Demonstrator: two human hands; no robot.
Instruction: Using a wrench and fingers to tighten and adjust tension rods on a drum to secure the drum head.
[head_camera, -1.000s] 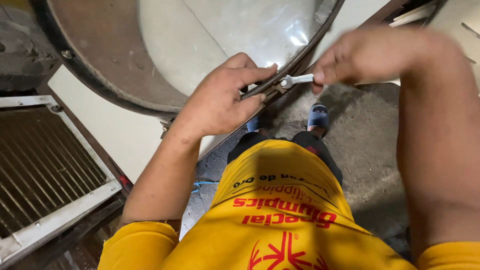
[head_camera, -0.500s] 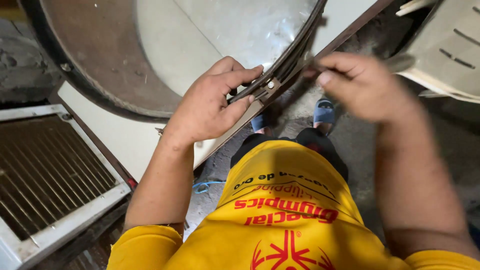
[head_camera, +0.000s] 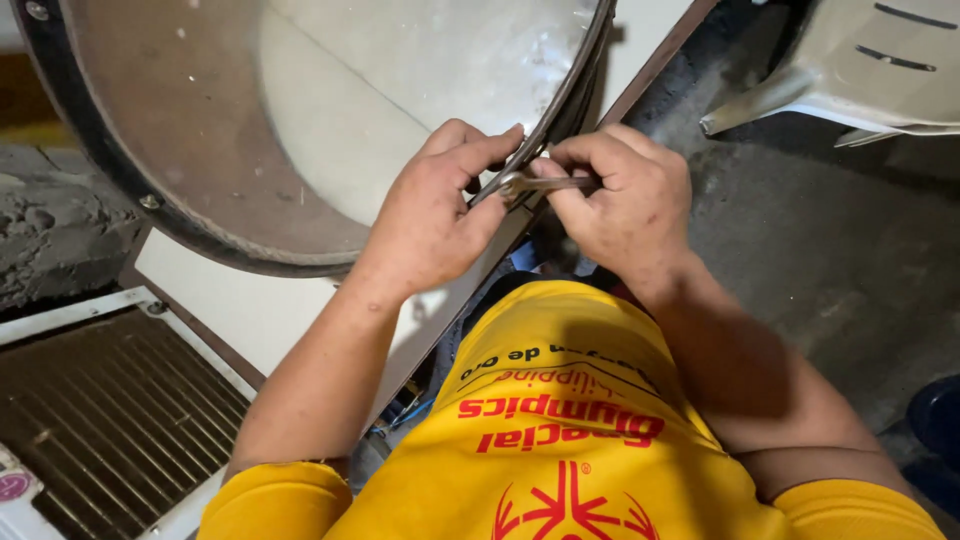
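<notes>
A large round drum-like frame with a rusty brown inner wall and a dark metal rim band fills the upper left. My left hand grips the rim's edge, thumb and fingers pinched on the band. My right hand is closed around a small metal wrench, whose head sits at the rim right beside my left thumb. The two hands nearly touch. I wear a yellow shirt with red print.
A white panel lies under the drum. A ribbed metal grille in a white frame sits at lower left. A pale plastic chair stands at upper right on the grey concrete floor.
My right hand has drawn in leftward toward the rim, bringing the wrench next to my left thumb. The left hand kept its grip on the band. The view moved closer.
</notes>
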